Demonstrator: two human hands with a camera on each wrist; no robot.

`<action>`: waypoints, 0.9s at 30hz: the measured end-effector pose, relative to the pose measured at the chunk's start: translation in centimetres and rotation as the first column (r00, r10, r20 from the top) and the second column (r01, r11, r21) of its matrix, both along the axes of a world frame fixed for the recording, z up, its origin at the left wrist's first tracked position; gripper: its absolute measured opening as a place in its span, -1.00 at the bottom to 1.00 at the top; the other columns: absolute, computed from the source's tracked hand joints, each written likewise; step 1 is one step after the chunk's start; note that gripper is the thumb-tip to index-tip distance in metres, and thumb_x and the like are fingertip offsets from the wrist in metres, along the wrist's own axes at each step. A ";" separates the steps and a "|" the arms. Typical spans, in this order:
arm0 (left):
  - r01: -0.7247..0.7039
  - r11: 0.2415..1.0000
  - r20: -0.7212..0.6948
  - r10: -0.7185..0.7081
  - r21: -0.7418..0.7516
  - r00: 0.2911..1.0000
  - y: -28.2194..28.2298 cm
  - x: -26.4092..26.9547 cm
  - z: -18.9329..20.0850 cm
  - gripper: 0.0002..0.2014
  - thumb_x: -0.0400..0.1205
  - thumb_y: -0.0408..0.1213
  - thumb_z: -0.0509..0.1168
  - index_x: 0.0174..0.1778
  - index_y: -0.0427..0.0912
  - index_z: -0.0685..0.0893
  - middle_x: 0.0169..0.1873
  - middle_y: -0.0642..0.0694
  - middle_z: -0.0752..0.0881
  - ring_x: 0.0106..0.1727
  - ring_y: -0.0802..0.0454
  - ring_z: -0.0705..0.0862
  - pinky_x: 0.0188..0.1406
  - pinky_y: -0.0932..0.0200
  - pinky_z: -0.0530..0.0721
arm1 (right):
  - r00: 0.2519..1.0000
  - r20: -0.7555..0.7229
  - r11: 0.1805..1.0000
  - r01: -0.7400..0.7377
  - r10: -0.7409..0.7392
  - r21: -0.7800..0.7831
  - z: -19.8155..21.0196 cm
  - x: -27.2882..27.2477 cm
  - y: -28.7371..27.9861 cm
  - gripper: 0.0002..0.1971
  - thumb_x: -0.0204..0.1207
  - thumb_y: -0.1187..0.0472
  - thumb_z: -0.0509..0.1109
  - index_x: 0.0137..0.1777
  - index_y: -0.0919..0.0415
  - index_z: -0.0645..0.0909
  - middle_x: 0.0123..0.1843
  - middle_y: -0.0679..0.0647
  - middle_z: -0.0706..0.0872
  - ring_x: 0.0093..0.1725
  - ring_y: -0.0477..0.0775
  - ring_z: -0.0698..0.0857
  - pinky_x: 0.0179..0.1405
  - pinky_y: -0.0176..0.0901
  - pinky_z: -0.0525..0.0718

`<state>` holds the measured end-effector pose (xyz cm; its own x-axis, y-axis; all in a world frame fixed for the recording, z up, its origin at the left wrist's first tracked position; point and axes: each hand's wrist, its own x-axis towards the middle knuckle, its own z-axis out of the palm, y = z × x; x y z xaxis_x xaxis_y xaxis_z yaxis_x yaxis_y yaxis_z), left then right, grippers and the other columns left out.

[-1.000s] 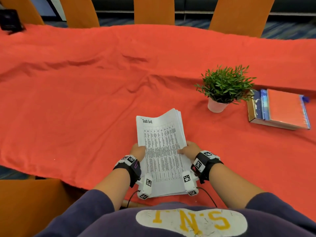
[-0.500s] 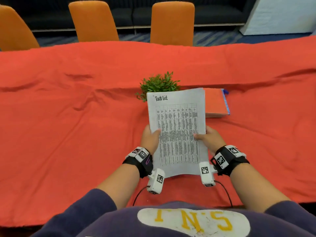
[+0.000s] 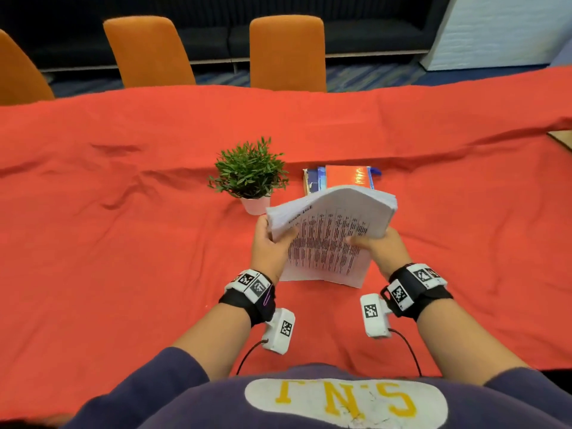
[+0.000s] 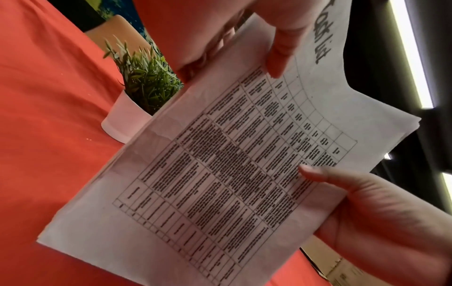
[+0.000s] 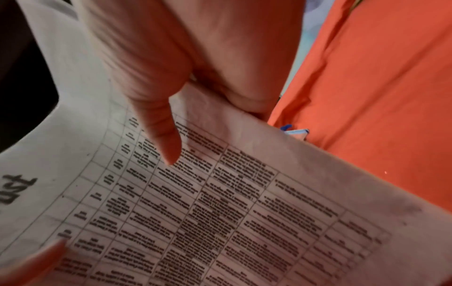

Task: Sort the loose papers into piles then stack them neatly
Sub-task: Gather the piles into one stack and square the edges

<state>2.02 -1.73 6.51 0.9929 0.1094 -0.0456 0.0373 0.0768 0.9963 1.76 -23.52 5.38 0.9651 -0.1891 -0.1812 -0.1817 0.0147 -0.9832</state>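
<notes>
Both hands hold the papers (image 3: 332,230) off the red cloth (image 3: 123,243): left hand (image 3: 268,249) and right hand (image 3: 379,247) pinch opposite edges, thumbs on top. Stack bows, far end drooping. Likely squaring step; next, tap edges level.

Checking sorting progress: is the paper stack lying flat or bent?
Bent: the paper stack arches, far end curling over, held by the left hand and right hand.
</notes>
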 end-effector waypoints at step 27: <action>-0.036 0.883 -0.067 0.005 -0.469 0.998 -1.9 2.2 4.2 -0.44 0.47 -0.37 0.48 0.41 -0.29 0.54 0.32 -0.32 0.66 0.35 -0.30 0.63 0.36 -0.39 0.52 | 0.993 -0.119 0.607 0.088 0.011 0.790 -2.7 -1.2 -5.6 -0.73 0.58 0.33 0.26 0.24 0.21 0.63 0.20 0.19 0.77 0.21 0.15 0.74 0.23 0.10 0.68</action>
<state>4.20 -3.60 10.75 0.9842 0.0797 -0.1584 0.0917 0.5361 0.8392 0.59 -29.09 2.72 0.9267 0.0397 -0.3736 -0.2590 0.7880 -0.5586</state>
